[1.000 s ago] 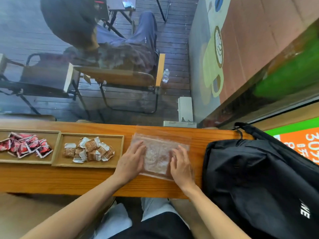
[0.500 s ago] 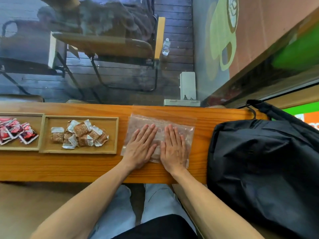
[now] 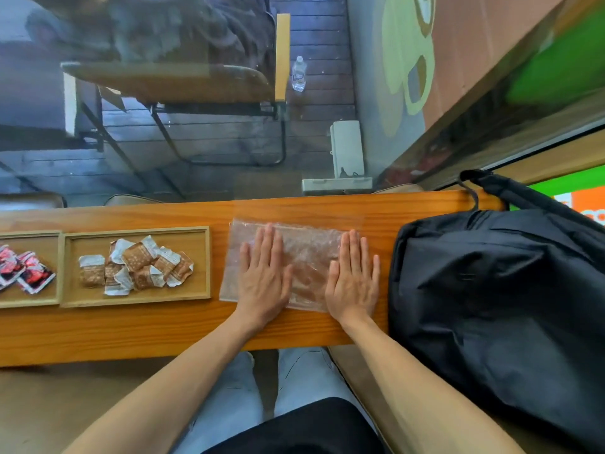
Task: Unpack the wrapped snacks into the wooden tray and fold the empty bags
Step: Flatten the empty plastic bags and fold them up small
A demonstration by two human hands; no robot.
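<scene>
An empty clear plastic bag [image 3: 307, 257] lies flat on the wooden counter [image 3: 131, 332]. My left hand [image 3: 263, 276] presses palm-down on its left part, fingers straight and together. Flat on the bag's right edge rests my right hand [image 3: 353, 280], fingers slightly spread. Left of the bag stands a wooden tray [image 3: 199, 263] holding several brown-and-white wrapped snacks [image 3: 140, 267]. A second wooden tray [image 3: 29, 301] at the far left holds red wrapped snacks [image 3: 26, 273], partly cut off by the frame.
A large black backpack [image 3: 497, 306] fills the counter's right end, touching close to my right hand. A glass pane runs along the counter's far edge, with a chair [image 3: 209, 90] and a water bottle [image 3: 298, 73] on decking beyond. My knees are below the counter.
My hands moved from side by side in the bag's middle out to its left and right parts, spreading it flatter. The camera tilted down a little.
</scene>
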